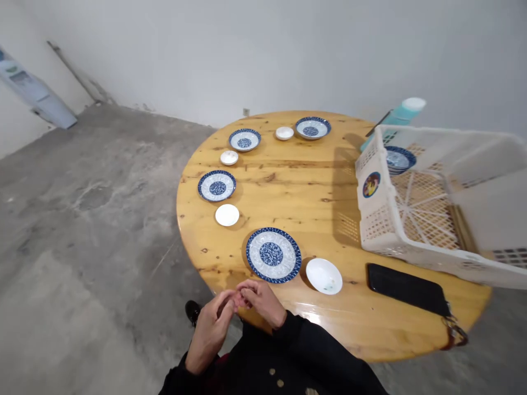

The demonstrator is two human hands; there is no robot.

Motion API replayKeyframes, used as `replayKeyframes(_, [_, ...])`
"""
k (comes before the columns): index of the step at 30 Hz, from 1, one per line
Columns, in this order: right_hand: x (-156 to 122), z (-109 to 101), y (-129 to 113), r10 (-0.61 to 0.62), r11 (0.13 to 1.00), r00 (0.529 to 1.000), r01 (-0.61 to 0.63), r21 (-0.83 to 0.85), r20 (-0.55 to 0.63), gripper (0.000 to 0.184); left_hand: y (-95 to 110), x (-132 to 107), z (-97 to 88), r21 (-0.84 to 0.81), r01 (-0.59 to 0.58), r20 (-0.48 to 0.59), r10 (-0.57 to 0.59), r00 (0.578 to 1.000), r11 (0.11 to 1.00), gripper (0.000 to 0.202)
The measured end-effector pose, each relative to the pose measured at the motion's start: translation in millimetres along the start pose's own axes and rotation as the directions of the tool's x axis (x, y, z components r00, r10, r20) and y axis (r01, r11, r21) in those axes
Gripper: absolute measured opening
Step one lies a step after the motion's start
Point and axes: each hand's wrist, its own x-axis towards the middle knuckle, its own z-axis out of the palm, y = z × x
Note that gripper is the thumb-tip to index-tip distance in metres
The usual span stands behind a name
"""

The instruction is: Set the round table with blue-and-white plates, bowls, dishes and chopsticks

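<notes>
My left hand (209,329) and my right hand (263,302) meet fingertip to fingertip over the table's near edge. Both have curled fingers, and whether anything small is between them is hidden. Just beyond them lies a blue-and-white patterned plate (273,255). Right of that plate sits a small white bowl (324,276) with faint marks inside. More patterned plates (217,186) (245,140) (313,128) follow the table's rim, with small white dishes (227,215) (229,158) (284,133) set between them.
A white plastic crate (376,211) stands on the right of the round wooden table (288,186), with stacked patterned bowls (399,159) inside. Behind it leans a turquoise cylinder (401,114). A black phone (407,288) with a strap lies in front. Concrete floor (102,219) spreads left.
</notes>
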Motion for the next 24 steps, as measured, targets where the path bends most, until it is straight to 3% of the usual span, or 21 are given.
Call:
replayKeyframes(3, [13.2,11.1,1.4,0.024,0.997,0.989,-0.013,0.075,-0.148,0.029,-0.2,20.3,-28.0,0.014,-0.042,0.073,0.041,0.996,0.999,0.037])
replayKeyframes(6, [33.2,40.6,-0.5,0.034,0.993,0.97,-0.006,0.115,-0.241,0.031,-3.4,37.0,-70.0,0.01,-0.068,0.094,0.067,0.993,0.998,0.039])
replayKeyframes(10, [70.3,108.2,-13.2,0.026,0.992,0.968,0.007,0.13,-0.249,0.031,-13.9,55.8,-145.1,0.008,-0.107,0.084,0.106,0.991,0.994,0.043])
replayKeyframes(14, [109.6,189.0,-25.3,-0.005,0.995,0.986,0.021,0.093,-0.166,0.028,-31.4,72.3,-223.7,-0.005,-0.132,0.033,0.132,0.991,0.991,0.042])
replayKeyframes(17, [134.9,236.6,-27.7,-0.014,0.998,0.994,0.02,0.051,-0.112,0.021,-43.7,87.7,-270.2,-0.006,-0.148,-0.005,0.148,0.989,0.989,0.043])
replayKeyframes(20, [154.9,262.0,-30.6,-0.018,0.999,0.994,0.021,0.027,-0.106,0.015,-49.3,106.1,-299.3,-0.021,-0.159,-0.011,0.159,0.987,0.987,0.045])
replayKeyframes(24, [179.9,270.2,-40.7,-0.054,0.998,0.979,0.057,0.01,-0.198,0.014,-45.6,134.6,-316.4,-0.022,-0.169,0.109,0.171,0.979,0.985,0.045])
